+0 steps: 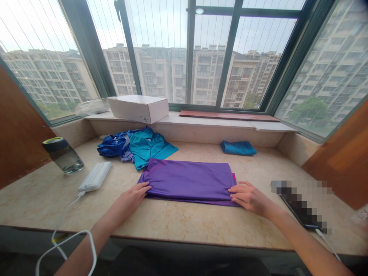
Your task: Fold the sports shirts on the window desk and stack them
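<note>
A folded purple garment [189,180] lies flat on the counter in front of me, with a bit of pink [234,178] showing at its right edge. My left hand [138,193] rests on its left edge, fingers stretched over the cloth. At the right edge is my right hand [247,196], its fingers extended and slightly apart on the fabric. Neither thumb's grip can be made out. Just behind the garment's left end lies a loose teal shirt [151,145], beside a crumpled blue garment [113,145].
A folded teal cloth [238,148] lies at the back right. On the left are a water bottle [63,156] and a white power bank [95,177] with a cable [69,207]. A phone [300,207], partly blurred, lies right. A white box [138,108] sits on the sill.
</note>
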The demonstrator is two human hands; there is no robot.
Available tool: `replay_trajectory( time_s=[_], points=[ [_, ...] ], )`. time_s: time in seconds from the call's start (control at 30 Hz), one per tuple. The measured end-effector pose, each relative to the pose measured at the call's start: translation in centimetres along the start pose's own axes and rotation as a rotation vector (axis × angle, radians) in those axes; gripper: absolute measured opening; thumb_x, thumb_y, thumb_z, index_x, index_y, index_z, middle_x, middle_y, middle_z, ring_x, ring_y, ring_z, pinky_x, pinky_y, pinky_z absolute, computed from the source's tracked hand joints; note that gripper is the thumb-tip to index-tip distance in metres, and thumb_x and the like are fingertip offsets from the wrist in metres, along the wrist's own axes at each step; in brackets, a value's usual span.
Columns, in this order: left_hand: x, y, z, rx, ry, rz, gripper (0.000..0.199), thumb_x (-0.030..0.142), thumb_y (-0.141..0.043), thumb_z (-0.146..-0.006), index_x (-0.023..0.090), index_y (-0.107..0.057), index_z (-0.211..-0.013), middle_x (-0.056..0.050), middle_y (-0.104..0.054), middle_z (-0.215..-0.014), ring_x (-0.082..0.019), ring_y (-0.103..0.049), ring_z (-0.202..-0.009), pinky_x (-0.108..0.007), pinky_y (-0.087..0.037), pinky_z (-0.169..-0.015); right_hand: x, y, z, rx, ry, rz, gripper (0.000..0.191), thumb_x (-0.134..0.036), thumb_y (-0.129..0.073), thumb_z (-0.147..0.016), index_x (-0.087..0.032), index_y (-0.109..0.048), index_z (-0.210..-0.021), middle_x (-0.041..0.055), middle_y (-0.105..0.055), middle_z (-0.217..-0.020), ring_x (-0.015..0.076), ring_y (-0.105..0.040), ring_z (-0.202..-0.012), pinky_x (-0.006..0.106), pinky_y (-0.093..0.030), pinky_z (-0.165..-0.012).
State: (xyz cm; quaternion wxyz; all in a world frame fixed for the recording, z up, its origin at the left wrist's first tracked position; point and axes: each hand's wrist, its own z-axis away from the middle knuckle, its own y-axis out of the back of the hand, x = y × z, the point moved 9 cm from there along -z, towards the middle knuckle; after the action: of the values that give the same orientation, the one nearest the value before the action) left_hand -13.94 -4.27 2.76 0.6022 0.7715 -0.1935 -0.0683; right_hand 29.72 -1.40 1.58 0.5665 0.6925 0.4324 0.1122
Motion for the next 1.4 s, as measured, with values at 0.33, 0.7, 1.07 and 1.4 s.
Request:
replay_trajectory(
  time_s=[0.33, 0.7, 1.07, 1.4],
  points=[
    [16.3, 0.9, -0.1, -0.195, -0.393, 0.266, 0.035, 0.024, -0.049, -0.102, 0.031, -0.064, -0.133, -0.004, -0.071, -0.127, -0.021, -0.068, -0.113, -0.035, -0.054, -0.101, -3.8, -0.2, -2.1, 0.08, -0.122, -0.132, 0.026, -0.034, -0.052, -0.1, -0.025, -0.075, -0.109, 0.0084, -0.077, -0.11, 0.0253, -0.07, -0.104, 0.041, -0.054, -0.095],
    [10.1, -2.6, -1.3, -0.149, -0.228, 0.116, 0.044, 0.035, -0.052, -0.101, 0.024, -0.056, -0.144, -0.009, -0.056, -0.148, -0.026, -0.054, -0.135, -0.04, -0.049, -0.111, -7.3, -4.6, -5.9, -0.054, -0.067, -0.243, 0.022, -0.028, -0.054, -0.099, -0.023, -0.075, -0.1, 0.0074, -0.075, -0.106, 0.0225, -0.068, -0.099, 0.037, -0.052, -0.095],
    [15.7, -1.9, 6.1, -0.143, -0.187, 0.063, 0.079, 0.067, -0.056, -0.09, 0.029, -0.037, -0.157, -0.014, -0.055, -0.148, -0.037, -0.055, -0.131, -0.055, -0.046, -0.109, -8.1, -6.3, -9.8, -0.193, 0.084, 0.063, 0.05, 0.0, -0.042, -0.091, -0.022, -0.068, -0.127, 0.0098, -0.065, -0.138, 0.0258, -0.054, -0.135, 0.057, -0.026, -0.121],
    [17.6, -0.9, 7.8, 0.06, -0.388, -0.149, 0.057, 0.003, -0.049, -0.094, 0.022, -0.049, -0.147, -0.007, -0.057, -0.147, -0.025, -0.055, -0.133, -0.039, -0.051, -0.108, -13.4, -5.7, 1.3, -0.509, 0.102, -0.06, 0.083, -0.033, -0.079, -0.08, -0.028, -0.042, -0.154, 0.0118, -0.031, -0.163, 0.0349, -0.032, -0.149, 0.058, -0.022, -0.124]
  ],
)
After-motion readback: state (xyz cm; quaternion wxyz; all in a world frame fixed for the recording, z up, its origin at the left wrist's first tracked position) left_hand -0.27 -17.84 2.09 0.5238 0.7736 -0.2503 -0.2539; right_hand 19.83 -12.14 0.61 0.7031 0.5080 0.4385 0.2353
